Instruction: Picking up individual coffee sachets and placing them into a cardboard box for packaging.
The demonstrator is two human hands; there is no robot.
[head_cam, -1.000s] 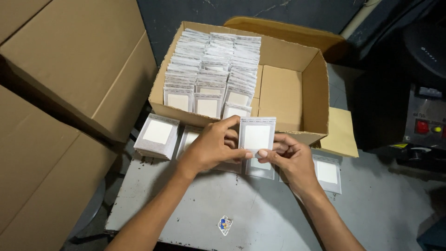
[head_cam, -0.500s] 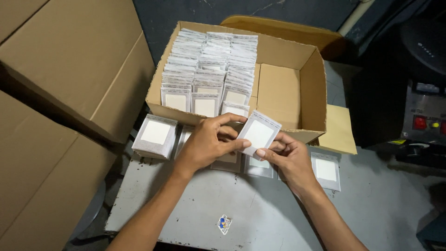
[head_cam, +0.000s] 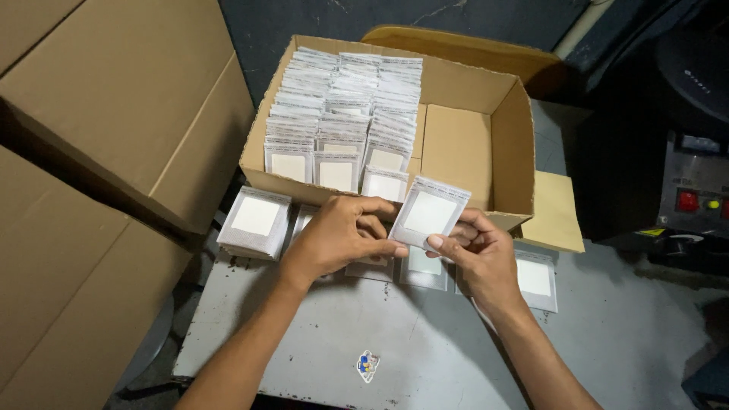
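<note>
Both hands meet over the near edge of the bench (head_cam: 425, 342), just in front of the open box (head_cam: 516, 137). The right hand (head_cam: 478, 258) pinches a small grey pouch (head_cam: 429, 214) with a white square face, thumb on its lower edge and fingers behind it; the pouch is tilted, its top leaning to the right, and it is lifted clear of the bench. The left hand (head_cam: 342, 235) is curled, its fingertips touching the pouch's left lower corner, so it shares the grip. Under the hands, more pouches lie flat in a row on the bench; one single pouch (head_cam: 534, 279) lies just right of the right hand, and a thicker stack (head_cam: 256, 222) sits to the left of the left hand. Inside the box, three rows of the same pouches (head_cam: 342, 114) stand on edge, filling its left part. Large closed cartons (head_cam: 114, 114) stand to the left of the bench, and a small sticker (head_cam: 368, 365) lies near the bench's front edge.
</note>
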